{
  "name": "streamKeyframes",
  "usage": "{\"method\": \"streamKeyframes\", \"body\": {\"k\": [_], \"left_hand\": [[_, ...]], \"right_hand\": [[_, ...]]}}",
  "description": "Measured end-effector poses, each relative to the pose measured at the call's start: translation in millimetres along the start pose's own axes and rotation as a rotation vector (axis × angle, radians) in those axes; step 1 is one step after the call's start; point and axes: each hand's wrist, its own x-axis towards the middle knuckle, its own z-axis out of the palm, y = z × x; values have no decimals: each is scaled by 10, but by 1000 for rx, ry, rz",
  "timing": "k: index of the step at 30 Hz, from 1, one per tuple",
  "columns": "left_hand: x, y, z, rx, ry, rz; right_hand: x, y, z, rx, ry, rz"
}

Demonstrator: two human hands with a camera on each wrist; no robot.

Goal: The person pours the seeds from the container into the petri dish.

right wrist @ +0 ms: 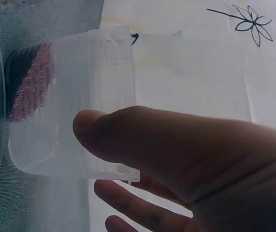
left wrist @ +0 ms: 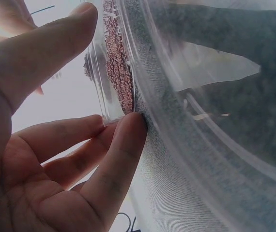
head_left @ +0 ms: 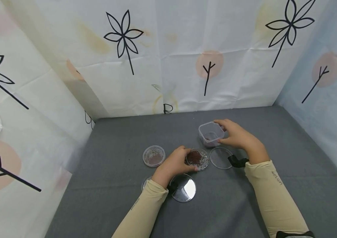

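Observation:
My left hand [head_left: 173, 164] holds a round clear petri dish [head_left: 204, 160] at its left side, thumb at the near edge and fingers at the far edge. Dark brown granules and white bits lie in it. In the left wrist view, reddish-brown granules [left wrist: 119, 67] show through the dish wall between thumb and fingers. My right hand [head_left: 239, 136] grips the right side of a clear square plastic tub [head_left: 204, 133], just behind the dish. Seen from the right wrist, a small heap of reddish granules [right wrist: 34, 87] lies in one bottom corner of the tub.
Left of my left hand stands another petri dish [head_left: 153, 156] with pale brown contents. A clear round lid [head_left: 181, 190] lies nearest, reflecting light; another clear round piece [head_left: 220, 158] is beside my right wrist. My left wrist partly hides one more round dish [head_left: 144, 182]. Printed cloth walls surround the grey tabletop [head_left: 111, 165].

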Motion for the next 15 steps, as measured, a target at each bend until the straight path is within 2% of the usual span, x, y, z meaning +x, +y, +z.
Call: {"method": "streamKeyframes", "body": {"k": [10, 15], "left_hand": [[-4, -17, 11, -9, 1, -11], [-10, -3, -8, -16, 4, 0]], "right_hand": [[103, 0, 137, 76, 0, 14], [77, -51, 105, 104, -48, 82]]}}
